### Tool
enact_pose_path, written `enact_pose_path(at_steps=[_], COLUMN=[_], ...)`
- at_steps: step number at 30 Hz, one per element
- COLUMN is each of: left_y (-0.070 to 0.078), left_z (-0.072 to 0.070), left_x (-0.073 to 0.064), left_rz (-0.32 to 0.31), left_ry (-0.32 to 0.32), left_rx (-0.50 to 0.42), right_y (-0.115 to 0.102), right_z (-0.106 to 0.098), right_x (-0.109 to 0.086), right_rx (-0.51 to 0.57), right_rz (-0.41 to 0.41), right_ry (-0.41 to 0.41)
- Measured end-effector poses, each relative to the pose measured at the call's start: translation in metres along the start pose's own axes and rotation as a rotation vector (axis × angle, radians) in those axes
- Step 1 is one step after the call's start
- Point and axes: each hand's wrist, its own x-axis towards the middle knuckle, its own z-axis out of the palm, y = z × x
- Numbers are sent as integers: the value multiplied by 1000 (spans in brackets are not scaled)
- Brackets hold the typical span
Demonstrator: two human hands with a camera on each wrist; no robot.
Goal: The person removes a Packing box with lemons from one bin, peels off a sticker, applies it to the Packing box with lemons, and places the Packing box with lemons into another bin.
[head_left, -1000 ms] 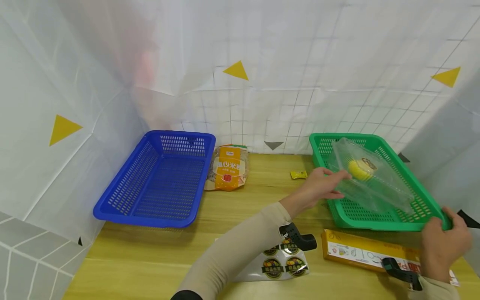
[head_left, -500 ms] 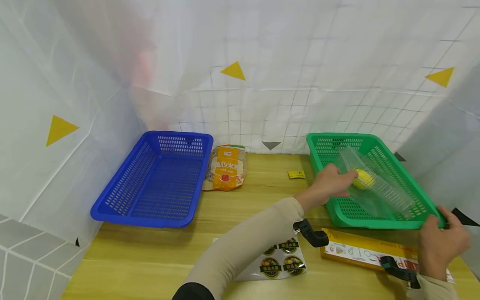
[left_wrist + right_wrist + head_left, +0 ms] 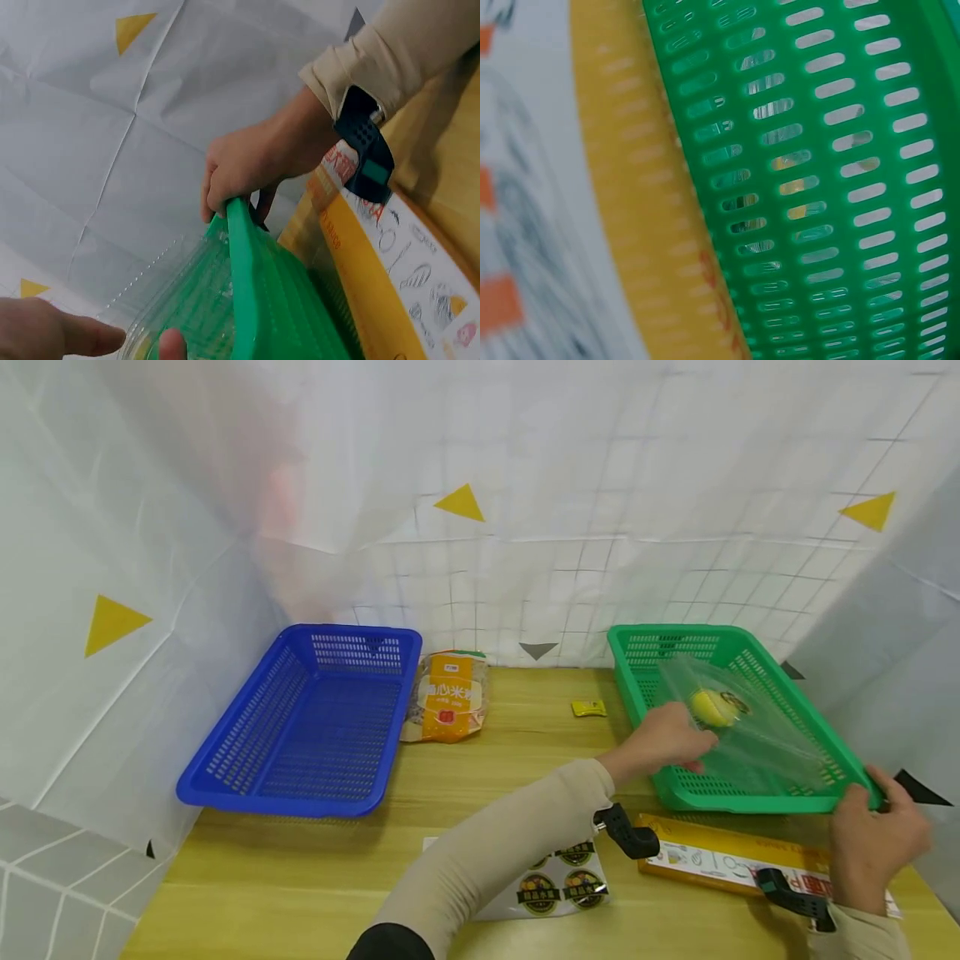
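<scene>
A clear plastic box [image 3: 772,739] lies slanted in the green basket [image 3: 742,806]; a yellow round thing [image 3: 711,708] shows through it, beside a dark round sticker. My left hand [image 3: 667,739] reaches over the basket's left rim and holds the box's near-left edge. In the left wrist view, the thumb [image 3: 172,345] and a finger lie either side of that clear edge. My right hand [image 3: 877,843] grips the basket's near-right corner, with fingers over the rim. The right wrist view shows only the slotted basket wall [image 3: 870,195] and the blurred yellow carton [image 3: 645,187], not the hand.
A blue basket [image 3: 292,802] stands at the left, with an orange-labelled food bag [image 3: 450,697] beside it. A small yellow packet [image 3: 588,708] lies left of the green basket. A sticker sheet [image 3: 558,893] lies under the left forearm, near the yellow-and-white carton [image 3: 735,856].
My left hand has closed on the clear box's edge; the box tilted up at half a second ago and lies flatter now. My right hand keeps its grip on the basket corner.
</scene>
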Motion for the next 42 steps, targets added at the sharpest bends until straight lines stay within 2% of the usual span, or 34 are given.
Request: enact_pose_path(at_steps=[2, 4, 10, 14, 17, 21, 25, 28, 32, 35, 38, 40, 42], left_y=[1, 1, -1, 0, -1, -2, -2, -2, -7, -19, -37, -49, -61], left_z=[3, 5, 6, 7, 8, 5, -3, -11, -24, -38, -58, -74, -92], left_x=[0, 0, 0, -2, -2, -4, -9, -15, -28, -42, -59, -73, -85], left_rz=[-62, -97, -84, -109, -118, -93, -64, -33, 28, 106, 195, 243, 252], left_ry=[14, 26, -12, -38, -35, -43, -72, -57, 2, 13, 17, 41, 89], left_rx=[-79, -147, -260, -322, -318, -314, -332, -296, -213, -159, -58, 22, 71], right_y=[-1, -2, -1, 1, 2, 2, 0, 1, 5, 6, 2, -9, -24], right_z=[0, 0, 2, 2, 1, 0, -1, -1, 1, 0, -3, -8, -11], right_x=[-1, -2, -2, -1, -1, -3, -5, -4, -1, 0, 1, 0, -3], right_rx=[4, 5, 12, 22, 34, 28, 3, 2, 11, -19, -78, -120, -128], right_rz=[3, 9, 31, 27, 20, 8, 4, -4, -24, -32, -169, -298, -457], right_ry=[-4, -8, -32, -44, -45, -43, -46, -45, -38, -29, -21, -25, -50])
